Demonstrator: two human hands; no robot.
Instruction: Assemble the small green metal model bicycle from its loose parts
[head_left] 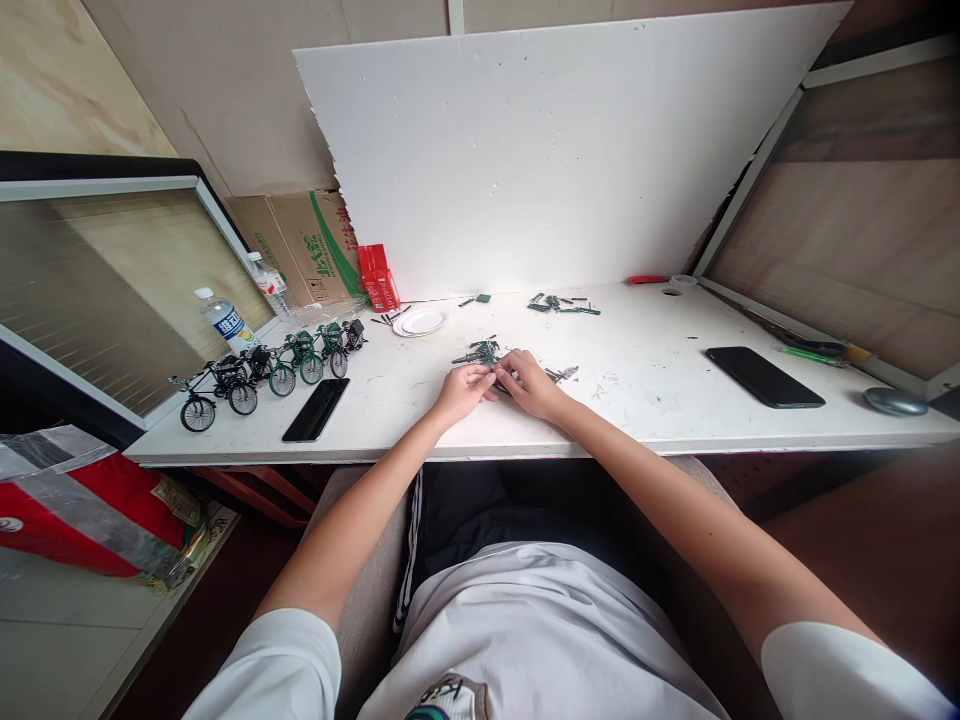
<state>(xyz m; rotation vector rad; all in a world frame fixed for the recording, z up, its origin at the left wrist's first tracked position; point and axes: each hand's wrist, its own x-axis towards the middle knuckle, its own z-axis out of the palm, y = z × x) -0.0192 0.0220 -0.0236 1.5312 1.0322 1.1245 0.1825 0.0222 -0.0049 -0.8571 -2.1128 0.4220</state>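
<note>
My left hand [463, 388] and my right hand [527, 383] meet above the white table, fingertips pinched close together. What sits between the fingers is mostly hidden; a small dark piece seems to show there, too small to name. Just beyond the fingertips lies a pile of dark green and black small parts [480, 353]. More dark parts [562, 375] lie right of my right hand. A further group of green parts [562, 304] rests farther back. To the left stand several miniature bicycles [244, 385], some black and some green.
A phone [315, 410] lies at left, another phone [763, 377] at right beside a computer mouse [895, 401]. White plates [420, 321], a red box [379, 278], a cardboard box [307, 250] and bottles [225, 318] stand toward the back left. A white board [562, 150] closes off the back.
</note>
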